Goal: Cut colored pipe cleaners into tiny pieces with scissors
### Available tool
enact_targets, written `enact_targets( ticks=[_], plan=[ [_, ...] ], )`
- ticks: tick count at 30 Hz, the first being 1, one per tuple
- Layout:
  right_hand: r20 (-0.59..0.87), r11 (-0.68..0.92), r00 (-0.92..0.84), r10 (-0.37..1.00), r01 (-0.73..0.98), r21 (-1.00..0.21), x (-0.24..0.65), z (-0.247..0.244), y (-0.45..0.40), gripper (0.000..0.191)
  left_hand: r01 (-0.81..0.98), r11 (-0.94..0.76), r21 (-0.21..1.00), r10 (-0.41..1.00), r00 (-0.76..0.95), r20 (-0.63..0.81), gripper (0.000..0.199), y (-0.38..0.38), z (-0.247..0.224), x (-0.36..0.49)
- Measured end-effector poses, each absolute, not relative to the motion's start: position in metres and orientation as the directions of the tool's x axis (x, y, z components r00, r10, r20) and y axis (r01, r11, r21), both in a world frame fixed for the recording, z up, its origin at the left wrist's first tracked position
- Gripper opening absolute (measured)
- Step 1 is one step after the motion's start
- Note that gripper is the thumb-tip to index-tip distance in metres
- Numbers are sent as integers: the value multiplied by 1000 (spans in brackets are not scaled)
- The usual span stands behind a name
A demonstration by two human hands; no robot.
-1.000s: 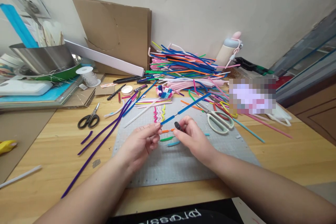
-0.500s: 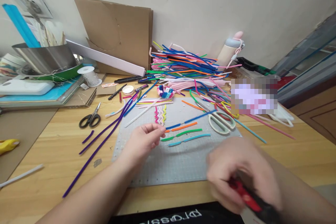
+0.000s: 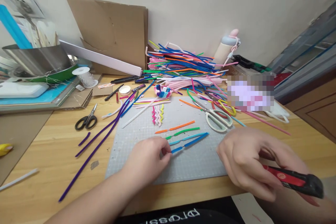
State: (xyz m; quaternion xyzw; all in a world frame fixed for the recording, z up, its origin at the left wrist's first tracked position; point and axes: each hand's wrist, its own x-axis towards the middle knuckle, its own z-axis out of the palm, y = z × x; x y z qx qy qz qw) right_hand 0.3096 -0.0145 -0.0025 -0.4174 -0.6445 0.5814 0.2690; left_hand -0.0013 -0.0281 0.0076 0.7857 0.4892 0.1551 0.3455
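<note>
My left hand pinches the left end of a dark blue pipe cleaner piece over the grey cutting mat. Bare wire shows at a narrow gap along it. Just beyond lie a light blue piece, a green piece and an orange piece, each with a similar gap. My right hand is closed around pliers with red-and-black handles, at the mat's right front corner. Their head is hidden by the fingers. Wavy pink, white and yellow pieces lie farther back.
White-handled scissors rest on the mat's right side. Black scissors and long purple pipe cleaners lie left. A pipe cleaner heap and a bottle stand by the wall. A steel bowl is far left.
My left hand has drawn the dark blue piece toward me, from behind the orange piece to in front of the light blue one. My right hand has shifted right and turned with the pliers.
</note>
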Motion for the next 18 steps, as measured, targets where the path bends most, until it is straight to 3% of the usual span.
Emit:
enact_targets(
  ticks=[2, 4, 7, 9, 10, 11, 13, 14, 16, 18],
  plan=[
    [-110, 3, -641, 760, 172, -985, 310, -5, -14, 69, 689, -299, 660, 867, 485, -113, 10, -28, 6, -2],
    [-40, 10, -837, 545, 54, -998, 303, -3, -11, 66, 714, -287, 639, 869, 474, -140, 6, -28, 5, -4],
    [125, -88, -944, 307, -159, -983, 282, 13, -6, 56, 715, -252, 652, 874, 457, -163, 6, -24, 7, -9],
    [268, -98, -892, 364, -323, -941, 267, 27, -1, 50, 725, -233, 648, 880, 441, -177, 4, -20, 10, -13],
    [244, -76, -824, 512, -326, -942, 261, 33, 1, 45, 744, -225, 629, 887, 423, -183, 3, -18, 11, -14],
    [135, -44, -714, 687, -226, -973, 255, 37, 4, 38, 768, -217, 602, 897, 400, -186, 5, -16, 13, -15],
    [-38, 24, -464, 885, 128, -991, 246, 37, 11, 25, 810, -205, 549, 921, 349, -171, 10, -12, 15, -17],
    [-28, 88, -342, 939, 318, -944, 243, 34, 16, 21, 827, -204, 523, 931, 329, -159, 12, -10, 16, -18],
    [101, 207, -196, 975, 655, -727, 237, 22, 27, 15, 865, -201, 459, 946, 293, -138, 15, -6, 16, -20],
    [143, 231, -182, 973, 725, -649, 234, 8, 37, 18, 906, -197, 376, 959, 258, -120, 17, -2, 16, -23]
  ],
)
